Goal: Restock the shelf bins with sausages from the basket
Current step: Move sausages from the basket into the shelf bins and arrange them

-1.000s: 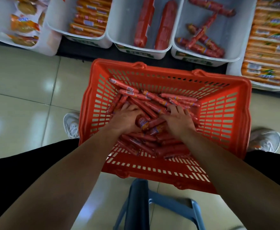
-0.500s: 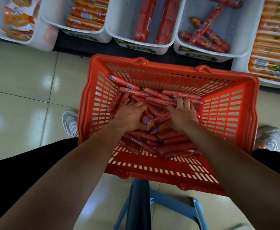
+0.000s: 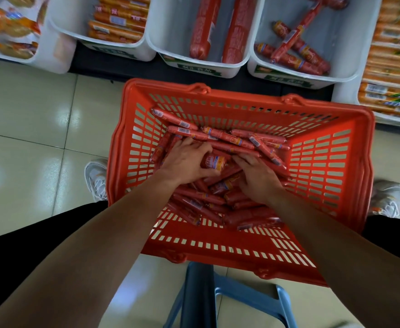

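An orange plastic basket sits in front of me on a blue stool, holding several red-wrapped sausages. Both hands are down inside it. My left hand curls around a bunch of sausages, one end with an orange label sticking out past the thumb. My right hand presses fingers-down onto the pile beside it, gathering sausages. White shelf bins stand beyond the basket: the right one holds a few of the same small sausages, the middle one two thick red sausages.
Further left, a bin holds orange-wrapped sticks, and a bin with snack packs is at far left. Stacked orange packs fill the right shelf. The blue stool is under the basket. My shoes flank it on glossy tile.
Both hands have slid a little farther into the basket and closed in on the pile. The left hand now lifts a sausage end clear of the heap.
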`<state>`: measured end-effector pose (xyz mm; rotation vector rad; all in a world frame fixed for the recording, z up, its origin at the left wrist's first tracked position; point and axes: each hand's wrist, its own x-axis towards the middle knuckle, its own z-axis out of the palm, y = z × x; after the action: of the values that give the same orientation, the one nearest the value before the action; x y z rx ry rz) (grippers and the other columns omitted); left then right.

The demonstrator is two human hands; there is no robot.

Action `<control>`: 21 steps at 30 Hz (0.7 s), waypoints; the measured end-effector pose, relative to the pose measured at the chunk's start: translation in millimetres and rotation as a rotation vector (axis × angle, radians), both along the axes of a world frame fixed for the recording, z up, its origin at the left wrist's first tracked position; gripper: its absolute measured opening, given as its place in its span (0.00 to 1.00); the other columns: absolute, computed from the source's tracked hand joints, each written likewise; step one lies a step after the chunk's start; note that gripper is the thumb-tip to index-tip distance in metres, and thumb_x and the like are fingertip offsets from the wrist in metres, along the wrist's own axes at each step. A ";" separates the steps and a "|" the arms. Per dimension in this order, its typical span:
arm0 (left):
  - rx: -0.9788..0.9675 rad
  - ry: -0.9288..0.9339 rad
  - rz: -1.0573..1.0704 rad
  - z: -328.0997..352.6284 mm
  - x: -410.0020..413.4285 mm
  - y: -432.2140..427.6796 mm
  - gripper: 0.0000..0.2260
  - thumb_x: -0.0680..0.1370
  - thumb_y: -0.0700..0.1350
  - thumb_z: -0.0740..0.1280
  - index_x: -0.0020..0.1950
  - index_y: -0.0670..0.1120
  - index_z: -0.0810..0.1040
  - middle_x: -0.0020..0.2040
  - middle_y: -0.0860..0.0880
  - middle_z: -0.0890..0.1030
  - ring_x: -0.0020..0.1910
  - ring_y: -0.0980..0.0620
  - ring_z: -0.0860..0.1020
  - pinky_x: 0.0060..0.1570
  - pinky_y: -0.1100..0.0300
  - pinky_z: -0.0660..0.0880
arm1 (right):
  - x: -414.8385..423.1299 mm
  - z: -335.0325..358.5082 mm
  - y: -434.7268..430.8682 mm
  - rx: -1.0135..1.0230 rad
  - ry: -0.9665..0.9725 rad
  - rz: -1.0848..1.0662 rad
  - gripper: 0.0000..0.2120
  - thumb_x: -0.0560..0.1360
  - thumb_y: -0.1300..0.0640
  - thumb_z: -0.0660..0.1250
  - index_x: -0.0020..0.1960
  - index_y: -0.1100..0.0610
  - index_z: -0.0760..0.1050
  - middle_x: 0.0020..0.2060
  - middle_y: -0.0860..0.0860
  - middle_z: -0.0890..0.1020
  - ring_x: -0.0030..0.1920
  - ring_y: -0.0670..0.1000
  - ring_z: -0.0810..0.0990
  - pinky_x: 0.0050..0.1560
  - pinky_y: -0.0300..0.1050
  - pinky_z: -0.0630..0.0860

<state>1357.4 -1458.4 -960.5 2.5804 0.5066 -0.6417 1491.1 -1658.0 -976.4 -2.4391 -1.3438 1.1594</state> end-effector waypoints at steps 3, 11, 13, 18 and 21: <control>-0.126 -0.115 0.194 12.1 4.6 4.1 0.30 0.70 0.72 0.67 0.64 0.54 0.73 0.61 0.52 0.79 0.63 0.49 0.72 0.65 0.53 0.66 | -7.4 -6.0 0.9 -0.075 0.028 0.035 0.39 0.75 0.49 0.65 0.81 0.51 0.50 0.79 0.51 0.56 0.77 0.55 0.57 0.76 0.57 0.58; -0.400 -0.185 0.492 28.3 15.9 5.1 0.28 0.68 0.70 0.70 0.60 0.56 0.74 0.56 0.57 0.80 0.55 0.58 0.78 0.56 0.58 0.75 | 3.5 -0.4 32.5 -0.191 -0.123 0.136 0.35 0.70 0.42 0.73 0.73 0.50 0.65 0.66 0.57 0.63 0.67 0.62 0.65 0.65 0.59 0.68; -0.388 -0.168 0.487 23.1 18.4 6.3 0.30 0.68 0.70 0.70 0.63 0.54 0.75 0.59 0.55 0.80 0.58 0.56 0.77 0.60 0.57 0.74 | -0.3 1.6 29.0 -0.162 -0.063 0.113 0.34 0.70 0.45 0.74 0.72 0.52 0.64 0.66 0.55 0.69 0.65 0.61 0.70 0.61 0.56 0.72; -0.326 -0.038 0.442 0.2 15.4 5.6 0.29 0.73 0.56 0.74 0.71 0.49 0.72 0.67 0.48 0.76 0.67 0.49 0.74 0.69 0.54 0.69 | -3.4 13.6 16.1 -0.121 -0.076 0.153 0.34 0.74 0.36 0.65 0.75 0.49 0.61 0.68 0.52 0.73 0.67 0.56 0.70 0.64 0.52 0.68; -0.274 -0.018 0.463 -3.6 11.5 0.6 0.30 0.73 0.59 0.73 0.72 0.51 0.70 0.69 0.47 0.75 0.68 0.47 0.72 0.69 0.49 0.69 | 1.6 23.0 9.8 -0.263 -0.064 0.140 0.33 0.75 0.34 0.62 0.73 0.52 0.64 0.67 0.55 0.74 0.67 0.57 0.72 0.62 0.52 0.70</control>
<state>1368.9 -1457.8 -964.1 2.1069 0.9047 -0.4835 1492.6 -1648.2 -953.5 -2.6158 -1.4873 1.3823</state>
